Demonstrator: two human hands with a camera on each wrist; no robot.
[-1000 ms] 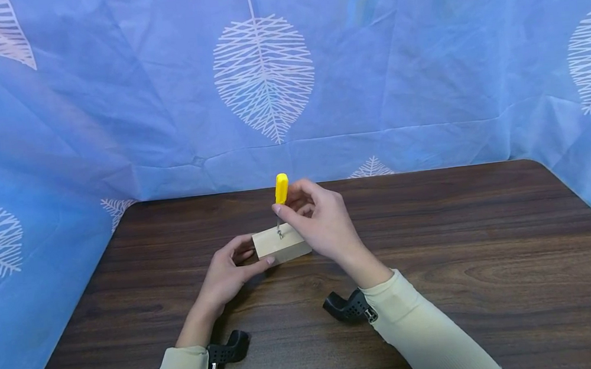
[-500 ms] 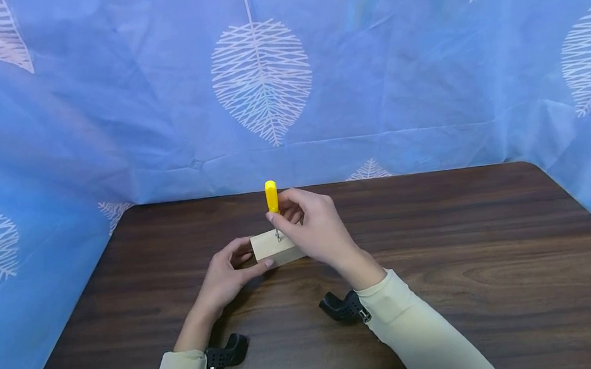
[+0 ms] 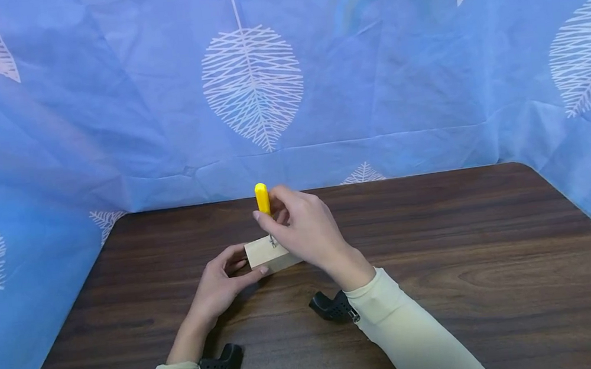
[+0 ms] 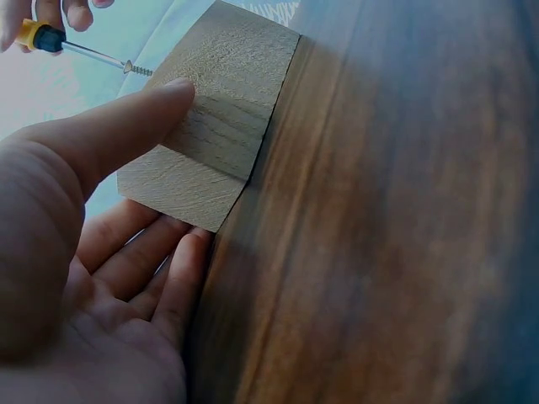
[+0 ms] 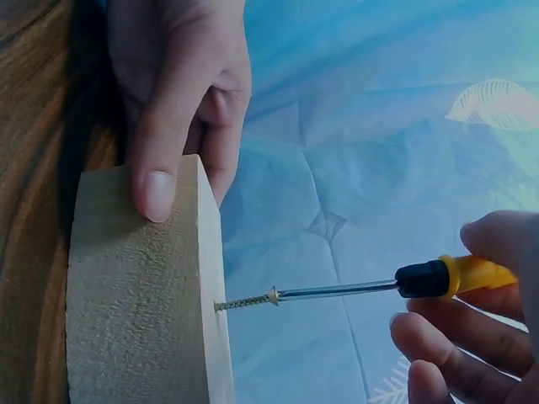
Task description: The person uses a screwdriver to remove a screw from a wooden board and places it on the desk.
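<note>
A pale wooden block (image 3: 273, 261) lies on the dark table. My left hand (image 3: 219, 284) grips its left end, thumb on the near side and fingers behind. A screw (image 5: 246, 301) stands upright in the block's top face, most of its thread showing above the wood. The tip of a screwdriver (image 5: 337, 291) meets the screw's head, in line with it. My right hand (image 3: 307, 225) pinches the screwdriver's yellow handle (image 3: 262, 198) between thumb and fingers. In the head view, the right hand hides the block's right end.
The dark wooden table (image 3: 441, 253) spreads out on all sides of the block. Behind it hangs a blue cloth (image 3: 371, 82) with white leaf prints. A black wrist mount (image 3: 333, 307) hangs at the right cuff, another black wrist mount (image 3: 222, 362) at the left.
The whole scene has shifted slightly left and down in the head view. The screwdriver leans a little differently, its handle tipped further left. Both hands keep their holds.
</note>
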